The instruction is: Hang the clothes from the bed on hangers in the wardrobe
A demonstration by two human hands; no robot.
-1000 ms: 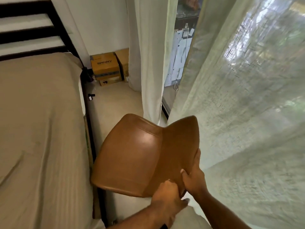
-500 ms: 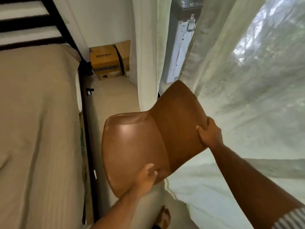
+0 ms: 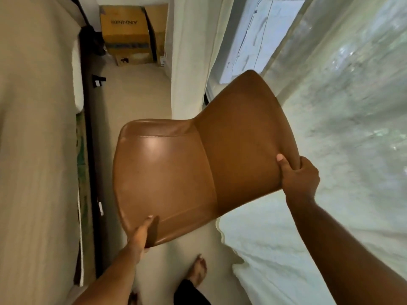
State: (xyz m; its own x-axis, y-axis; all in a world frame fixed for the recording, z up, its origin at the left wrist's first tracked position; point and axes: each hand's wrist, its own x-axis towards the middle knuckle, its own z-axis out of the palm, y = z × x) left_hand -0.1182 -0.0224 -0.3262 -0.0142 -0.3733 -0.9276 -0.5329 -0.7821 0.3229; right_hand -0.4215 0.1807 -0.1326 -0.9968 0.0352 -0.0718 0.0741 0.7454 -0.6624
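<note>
The bed (image 3: 33, 150) carries only a beige ribbed cover (image 3: 44, 216), spread flat. Beside the bed runs a strip of pale floor (image 3: 132, 102). On it, beyond the bed's far end, stand stacked cardboard boxes (image 3: 124, 29). A small black object (image 3: 98, 80) lies close to the bed frame, and a bare foot (image 3: 198, 271) stands further from the bed.

Holds a chair (image 3: 176, 172) over the floor (image 3: 136, 100) between the bed (image 3: 37, 150) on the left and the curtain (image 3: 341, 128) on the right, left hand (image 3: 141, 233) at the seat's near edge, right hand (image 3: 299, 175) on the backrest. Faces cardboard boxes (image 3: 125, 31) on the floor beyond.
</note>
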